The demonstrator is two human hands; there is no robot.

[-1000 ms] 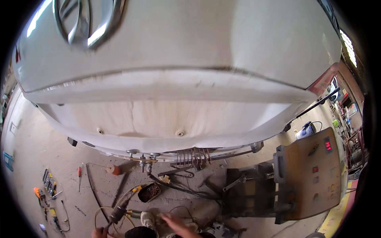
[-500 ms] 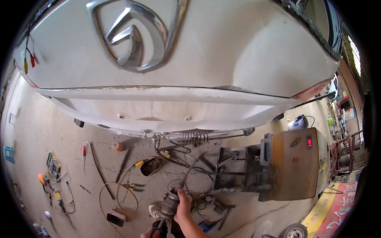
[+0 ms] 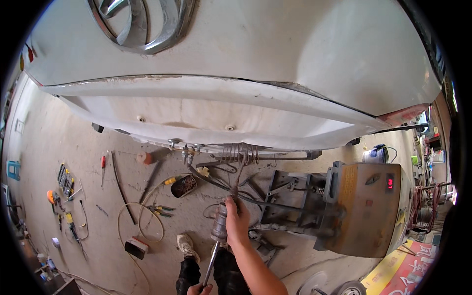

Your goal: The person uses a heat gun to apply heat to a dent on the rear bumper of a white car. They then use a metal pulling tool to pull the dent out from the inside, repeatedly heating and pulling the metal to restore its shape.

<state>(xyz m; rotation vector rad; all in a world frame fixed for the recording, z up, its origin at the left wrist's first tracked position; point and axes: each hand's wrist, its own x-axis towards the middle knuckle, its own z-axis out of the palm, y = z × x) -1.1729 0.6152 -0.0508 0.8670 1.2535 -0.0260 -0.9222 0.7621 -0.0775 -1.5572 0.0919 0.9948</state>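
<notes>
My right hand [image 3: 238,216] is closed around the thick cylindrical weight of a slide hammer [image 3: 219,225]. The tool's bright rear shaft slopes down to my left hand [image 3: 199,289], which grips it at the lower edge. From the front of the tool, a thin dark rod with a hook end [image 3: 241,169] reaches up to a row of metal pull rings [image 3: 250,151] along the lower edge of a white car's rear [image 3: 187,112]. The hook end appears to be among the rings; whether it is engaged is hard to make out.
A brown machine with a red display [image 3: 366,211] stands at the right, its thick cable [image 3: 275,204] running toward the car. Washers fill a small tin [image 3: 184,187]. Pliers [image 3: 161,211], a red-handled screwdriver [image 3: 103,169] and a black-and-red box [image 3: 136,248] lie on the floor at left.
My view has shifted, so the car's emblem sits higher. The slide hammer's front has moved up to the rings. More of its bright rear shaft shows between my hands.
</notes>
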